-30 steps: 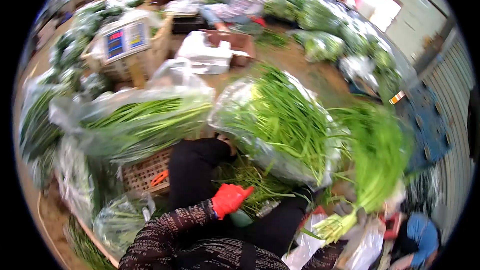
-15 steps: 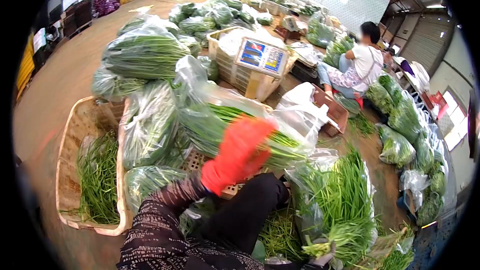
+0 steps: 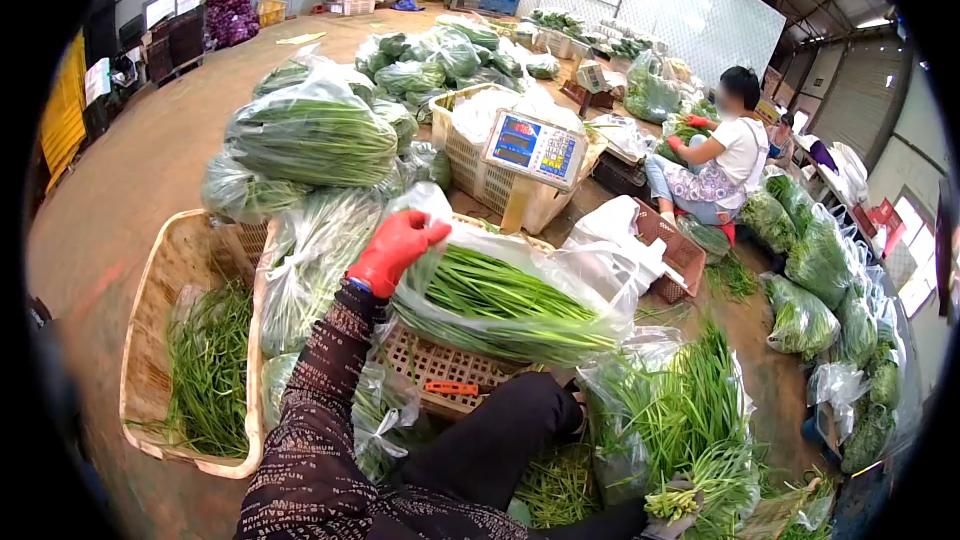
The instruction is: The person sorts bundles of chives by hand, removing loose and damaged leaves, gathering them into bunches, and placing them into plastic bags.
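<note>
In a red glove, my left hand [image 3: 398,245] pinches the upper left edge of a clear plastic bag [image 3: 560,325]. Long green chives [image 3: 505,285] lie in that bag, on top of an upturned perforated crate [image 3: 425,355]. My right hand [image 3: 688,492], mostly hidden at the bottom edge, is closed round the cut ends of a bunch of chives [image 3: 720,470]. Beside it stands an open bag packed with upright chives [image 3: 690,390]. An orange-handled tool [image 3: 452,388], perhaps a cutter, rests on the crate near my knee.
A worn plastic crate [image 3: 140,360] with loose greens stands at left. Filled bags [image 3: 310,135] are piled behind it. A digital scale [image 3: 535,148] sits beyond the crate. At right a person [image 3: 725,150] in red gloves sits near a row of bagged greens [image 3: 820,250].
My left hand has moved left and up from over the chives to the bag's edge. The orange-handled tool has come into view. My right hand stays low with its bunch.
</note>
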{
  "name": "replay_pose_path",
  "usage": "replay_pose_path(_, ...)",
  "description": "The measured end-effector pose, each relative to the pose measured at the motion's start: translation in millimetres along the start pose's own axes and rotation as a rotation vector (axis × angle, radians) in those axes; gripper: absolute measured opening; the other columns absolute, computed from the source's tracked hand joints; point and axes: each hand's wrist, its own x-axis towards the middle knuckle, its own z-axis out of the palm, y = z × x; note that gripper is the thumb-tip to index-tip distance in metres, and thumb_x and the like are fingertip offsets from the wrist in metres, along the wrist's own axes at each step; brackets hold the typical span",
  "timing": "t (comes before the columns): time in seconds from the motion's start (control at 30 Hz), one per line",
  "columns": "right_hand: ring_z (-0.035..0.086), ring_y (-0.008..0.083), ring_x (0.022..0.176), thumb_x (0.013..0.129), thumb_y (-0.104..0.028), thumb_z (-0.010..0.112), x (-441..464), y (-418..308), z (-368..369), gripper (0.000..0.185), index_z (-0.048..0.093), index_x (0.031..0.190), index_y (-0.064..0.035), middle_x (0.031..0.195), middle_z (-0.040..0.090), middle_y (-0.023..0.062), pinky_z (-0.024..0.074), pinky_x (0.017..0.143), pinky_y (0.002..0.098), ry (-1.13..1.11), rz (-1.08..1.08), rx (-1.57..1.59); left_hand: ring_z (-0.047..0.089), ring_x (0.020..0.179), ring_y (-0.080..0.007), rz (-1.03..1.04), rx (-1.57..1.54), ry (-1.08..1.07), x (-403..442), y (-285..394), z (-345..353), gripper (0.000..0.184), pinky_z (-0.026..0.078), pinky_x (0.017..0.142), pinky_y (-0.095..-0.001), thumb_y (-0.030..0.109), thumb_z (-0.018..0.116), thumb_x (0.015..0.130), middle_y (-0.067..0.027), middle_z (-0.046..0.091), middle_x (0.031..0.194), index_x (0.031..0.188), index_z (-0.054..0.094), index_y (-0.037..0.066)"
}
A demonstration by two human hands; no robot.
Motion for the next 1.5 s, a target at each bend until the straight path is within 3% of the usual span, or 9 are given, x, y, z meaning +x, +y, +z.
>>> replay_pose_path(0.2, 0.06, 0.0187, 0.074, 0.087, -0.024, 0.055, -8.5, -4.5, 40.1, 0.032, 0.051, 0.102, 0.0046, 0.088, 0.059, 0.0094, 0.0513, 0.068, 0.0303, -0.169, 0.02, 0.16, 0.059, 0.067, -0.0118, -0.143, -0.435, -0.437, -76.7, 69.6, -27.9, 0.032, 0.047, 0.066, -0.0243, 0.021, 0.059, 0.085, -0.0044, 0.064, 0.082, 0.107, 0.061, -0.002)
replay_pose_path(0.33, 0.058, 0.017, 0.081, 0.088, -0.015, 0.054, -5.3, 2.8, 85.8, 0.036, 0.043, 0.116, 0.005, 0.102, 0.055, 0.0099, 0.0511, 0.072, 0.0297, -0.395, 0.048, 0.148, 0.061, 0.069, -0.0139, -0.174, -0.583, -0.658, -112.7, 59.1, -53.0, 0.071, 0.049, 0.067, -0.0268, 0.028, 0.058, 0.084, -0.0164, 0.057, 0.116, 0.141, 0.024, 0.006)
replay_pose_path(0.8, 0.06, 0.0209, 0.085, 0.083, -0.018, 0.06, -20.5, 205.9, 245.1, 0.031, 0.054, 0.109, -0.0005, 0.091, 0.06, 0.0127, 0.0542, 0.076, 0.0335, -0.405, -0.114, -0.204, 0.063, 0.09, -0.022, -0.074, -0.857, -0.65, -168.6, 67.6, -50.9, 0.112, 0.053, 0.072, -0.0335, 0.037, 0.078, 0.064, -0.0159, 0.016, 0.148, 0.146, 0.003, 0.022)
replay_pose_path(0.9, 0.06, 0.0204, 0.086, 0.084, -0.012, 0.059, -42.7, 284.0, 238.6, 0.031, 0.053, 0.111, 0.0013, 0.094, 0.06, 0.0136, 0.052, 0.082, 0.0321, -0.253, 0.126, -0.333, 0.061, 0.073, -0.0153, 0.02, -0.905, -0.643, -168.1, 73.7, -56.1, 0.095, 0.049, 0.075, -0.0306, 0.022, 0.064, 0.075, -0.0117, 0.023, 0.147, 0.146, 0.001, 0.018)
replay_pose_path(1.0, 0.059, 0.0171, 0.085, 0.085, -0.011, 0.059, -50.7, 351.9, 174.6, 0.032, 0.055, 0.115, -0.0003, 0.101, 0.062, 0.0101, 0.0484, 0.082, 0.028, -0.621, 1.221, -0.476, 0.06, 0.07, -0.014, 0.005, -0.75, -0.618, -160.0, 68.1, -54.6, 0.09, 0.049, 0.073, -0.0289, 0.018, 0.06, 0.077, -0.0124, 0.026, 0.146, 0.146, 0.003, 0.016)
replay_pose_path(1.1, 0.058, 0.0124, 0.081, 0.086, -0.011, 0.06, -34.5, 296.5, 207.9, 0.022, 0.061, 0.104, -0.0002, 0.093, 0.064, 0.0066, 0.0472, 0.077, 0.0246, -1.038, 0.678, -1.176, 0.058, 0.067, -0.0113, -0.028, -0.73, -0.551, -153.1, 65.1, -63.7, 0.085, 0.049, 0.069, -0.0261, 0.016, 0.058, 0.078, -0.013, 0.031, 0.144, 0.146, 0.005, 0.014)
replay_pose_path(1.33, 0.061, 0.0162, 0.079, 0.083, -0.011, 0.058, 9.8, 320.1, 252.9, 0.016, 0.061, 0.094, 0.0012, 0.087, 0.065, 0.0084, 0.0481, 0.075, 0.0302, -1.314, 0.058, -1.136, 0.054, 0.061, -0.0092, -0.052, -0.722, -0.525, -147.5, 68.0, -61.6, 0.083, 0.046, 0.061, -0.0218, 0.011, 0.053, 0.076, -0.0149, 0.038, 0.14, 0.146, 0.007, 0.013)
replay_pose_path(1.43, 0.062, 0.0265, 0.072, 0.074, -0.009, 0.054, 22.1, 356.4, 251.3, 0.007, 0.058, 0.075, -0.0035, 0.076, 0.061, 0.0115, 0.0476, 0.066, 0.0388, -1.539, -1.024, -1.649, 0.054, 0.061, -0.0098, -0.077, -0.652, -0.451, -150.7, 68.1, -63.1, 0.083, 0.046, 0.062, -0.0229, 0.01, 0.052, 0.076, -0.0151, 0.038, 0.139, 0.145, 0.007, 0.014)
replay_pose_path(1.5, 0.062, 0.0253, 0.074, 0.073, -0.01, 0.056, 33.0, 368.2, 242.7, 0.005, 0.059, 0.074, -0.005, 0.076, 0.061, 0.0107, 0.047, 0.067, 0.0381, -1.587, -0.991, -1.845, 0.054, 0.062, -0.0102, -0.066, -0.687, -0.464, -153.1, 62.7, -64.0, 0.084, 0.046, 0.062, -0.0233, 0.01, 0.053, 0.075, -0.0153, 0.038, 0.139, 0.145, 0.008, 0.014)
